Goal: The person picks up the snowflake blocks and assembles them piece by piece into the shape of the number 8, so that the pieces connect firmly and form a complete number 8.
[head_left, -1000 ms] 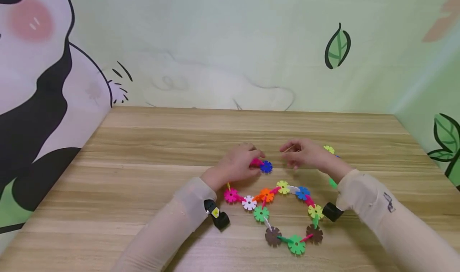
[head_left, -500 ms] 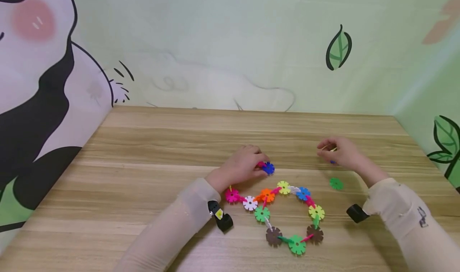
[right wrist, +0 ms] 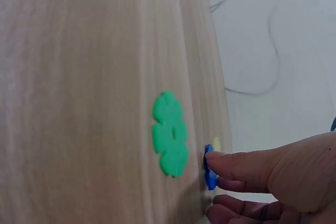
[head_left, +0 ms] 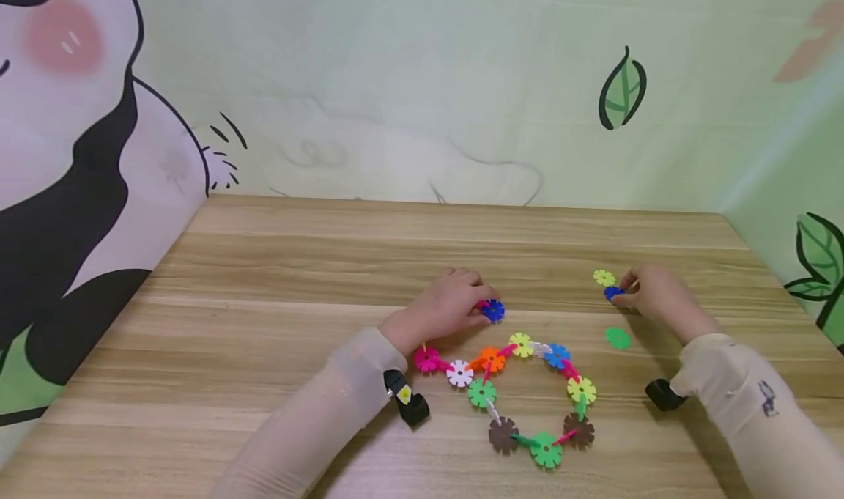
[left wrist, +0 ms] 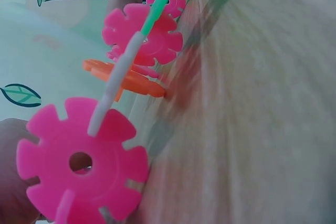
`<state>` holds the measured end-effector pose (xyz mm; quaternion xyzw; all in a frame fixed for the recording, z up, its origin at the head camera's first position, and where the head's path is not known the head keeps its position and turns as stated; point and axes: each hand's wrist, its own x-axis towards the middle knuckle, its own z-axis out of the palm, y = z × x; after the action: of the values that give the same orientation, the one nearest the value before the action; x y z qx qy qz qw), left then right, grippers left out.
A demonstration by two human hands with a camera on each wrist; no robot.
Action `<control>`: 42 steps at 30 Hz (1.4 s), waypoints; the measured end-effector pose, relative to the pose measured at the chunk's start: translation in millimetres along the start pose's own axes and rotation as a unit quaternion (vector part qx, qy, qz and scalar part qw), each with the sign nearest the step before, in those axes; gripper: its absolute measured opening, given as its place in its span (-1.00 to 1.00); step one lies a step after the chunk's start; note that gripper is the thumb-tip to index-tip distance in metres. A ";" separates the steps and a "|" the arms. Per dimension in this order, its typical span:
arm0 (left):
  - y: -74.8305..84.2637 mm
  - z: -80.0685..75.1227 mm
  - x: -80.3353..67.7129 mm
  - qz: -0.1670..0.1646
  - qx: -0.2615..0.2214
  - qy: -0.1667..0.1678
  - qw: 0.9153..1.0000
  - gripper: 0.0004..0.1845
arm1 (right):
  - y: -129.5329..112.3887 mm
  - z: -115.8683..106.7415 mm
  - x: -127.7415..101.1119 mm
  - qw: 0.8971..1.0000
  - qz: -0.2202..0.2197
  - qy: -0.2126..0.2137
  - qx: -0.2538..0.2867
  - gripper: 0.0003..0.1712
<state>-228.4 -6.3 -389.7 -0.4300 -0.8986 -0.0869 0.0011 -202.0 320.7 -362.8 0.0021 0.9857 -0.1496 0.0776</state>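
We see the left hand [head_left: 448, 305] pinching a blue flower disc [head_left: 492, 310] at the far end of the colourful disc chain [head_left: 508, 389] on the worktop [head_left: 277, 323]. To the right, the right hand [head_left: 653, 294] pinches a loose blue disc [head_left: 613, 292], beside a yellow disc [head_left: 603, 277] and a green disc [head_left: 617, 337].

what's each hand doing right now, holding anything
Left hand: fingers curled round the end of the snowflake-disc chain, at a blue disc.
Right hand: fingertips pinching a loose blue disc on the table.
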 end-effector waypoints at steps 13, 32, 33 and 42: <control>-5.4 0.5 0.2 -0.010 -0.036 -0.005 0.999 -0.60 | -0.9 5.5 4.9 0.990 -0.011 -0.003 0.138 -0.75; -12.3 -2.0 0.1 -0.043 -0.067 -0.023 0.997 -0.62 | -94.4 23.3 -7.3 0.978 -0.162 -0.006 0.133 -0.90; -12.6 -2.1 0.1 -0.045 -0.069 -0.023 0.996 -0.62 | -98.3 25.4 -6.7 0.976 -0.167 -0.011 0.137 -0.90; -15.7 -3.0 -0.2 -0.045 -0.091 -0.015 0.995 -0.63 | -124.0 44.0 -2.9 0.973 -0.212 -0.011 0.086 -0.97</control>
<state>-240.6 -16.6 -389.2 -0.3885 -0.9055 -0.1616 -0.0553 -195.8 189.4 -367.3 -0.2025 0.9460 -0.2469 0.0549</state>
